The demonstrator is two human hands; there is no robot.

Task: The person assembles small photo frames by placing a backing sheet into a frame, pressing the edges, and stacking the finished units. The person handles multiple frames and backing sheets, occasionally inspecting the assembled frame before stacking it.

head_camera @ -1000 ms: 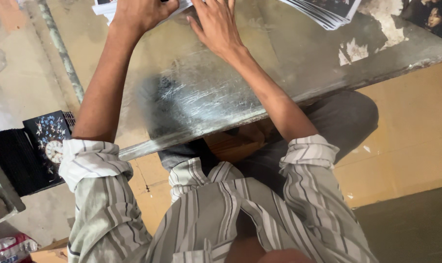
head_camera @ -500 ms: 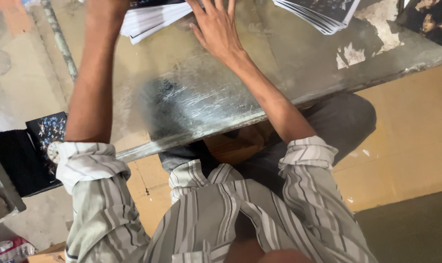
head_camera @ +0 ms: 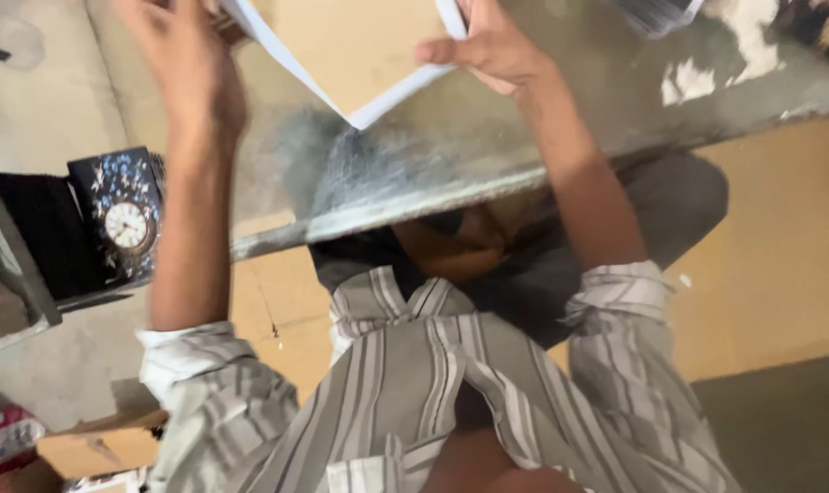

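Both hands — left hand (head_camera: 190,78), right hand (head_camera: 487,50) — grip a tan board (head_camera: 359,46) over the metal table (head_camera: 487,155).

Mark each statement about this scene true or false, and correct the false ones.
1. Both hands grip the card stack. True: the left hand and right hand hold the card stack at its two sides.
2. The stack lies flat on the metal table. False: one corner points down over the metal table, and the stack looks lifted.
3. A clock picture shows on the dark box. True: the dark box sits at the left, beside the table.
4. The sleeves are plain black. False: the sleeves are striped and rolled up.
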